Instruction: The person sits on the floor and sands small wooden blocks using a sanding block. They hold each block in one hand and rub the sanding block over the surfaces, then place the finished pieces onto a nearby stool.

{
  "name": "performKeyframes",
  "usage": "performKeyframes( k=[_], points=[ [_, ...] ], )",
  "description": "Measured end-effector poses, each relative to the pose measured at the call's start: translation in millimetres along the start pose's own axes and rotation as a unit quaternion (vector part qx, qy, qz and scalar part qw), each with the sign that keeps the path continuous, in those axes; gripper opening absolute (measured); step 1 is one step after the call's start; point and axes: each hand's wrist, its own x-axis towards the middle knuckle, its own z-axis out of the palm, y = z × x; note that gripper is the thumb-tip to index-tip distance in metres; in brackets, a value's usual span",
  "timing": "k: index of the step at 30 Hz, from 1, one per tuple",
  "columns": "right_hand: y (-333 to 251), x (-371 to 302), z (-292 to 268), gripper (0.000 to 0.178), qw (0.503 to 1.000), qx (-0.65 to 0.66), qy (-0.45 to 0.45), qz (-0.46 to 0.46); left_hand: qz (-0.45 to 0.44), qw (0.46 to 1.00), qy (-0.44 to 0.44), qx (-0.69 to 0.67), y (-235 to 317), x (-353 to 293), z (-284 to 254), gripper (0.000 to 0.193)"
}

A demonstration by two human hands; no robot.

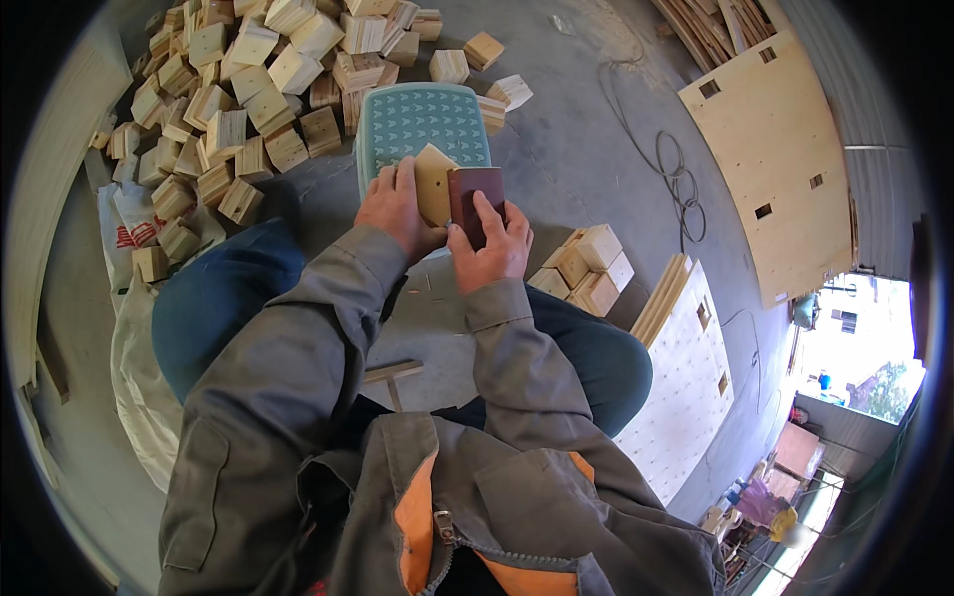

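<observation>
Above a pale green plastic stool (pixel 422 111) with a studded top, my left hand (pixel 391 211) grips a light wooden block (pixel 431 187) that has a small dark hole in its face. My right hand (pixel 495 250) is closed round a flat, dark red-brown rectangular piece (pixel 476 189), possibly a sanding block. Its left edge meets the right side of the wooden block. Fingers of the right hand lie across the brown face, and its thumb is near the lower corner. The far sides of both pieces are hidden.
A large heap of wooden blocks (pixel 268 104) fills the far left. A small group of blocks (pixel 586 266) sits by my right knee, near stacked pale boards (pixel 681 382). A dark cable (pixel 679 184) coils on the floor. A white sack (pixel 139 348) lies left.
</observation>
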Motion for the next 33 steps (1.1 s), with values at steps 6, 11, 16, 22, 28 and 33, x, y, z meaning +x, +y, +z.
performKeyframes(
  k=[6, 11, 16, 22, 28, 33],
  points=[
    [5.8, 68.0, 9.3, 0.056, 0.997, -0.046, -0.03, 0.046, -0.021, 1.0, -0.014, -0.017, 0.7, 3.4, 0.6, 0.113],
    [14.3, 85.2, 14.5, 0.06, 0.995, -0.08, -0.051, 0.039, -0.002, 1.0, 0.003, -0.005, -1.1, 0.4, 1.7, 0.111],
    [1.9, 17.7, -0.6, 0.064, 0.999, -0.038, -0.015, -0.019, 0.009, 1.0, 0.018, 0.007, -5.2, 1.4, 4.2, 0.113],
    [1.2, -11.0, -3.0, 0.064, 1.0, -0.003, 0.005, -0.019, -0.003, 1.0, 0.0, -0.004, -1.6, 2.5, 4.3, 0.121],
    [43.4, 64.4, 26.1, 0.06, 0.995, 0.068, -0.025, 0.071, 0.002, 1.0, -0.001, 0.002, -2.1, 0.4, 3.1, 0.118],
    [62.9, 78.7, 31.7, 0.063, 0.995, 0.011, -0.055, 0.078, -0.022, 1.0, -0.015, -0.008, 4.8, 3.4, -1.6, 0.116]
  ],
)
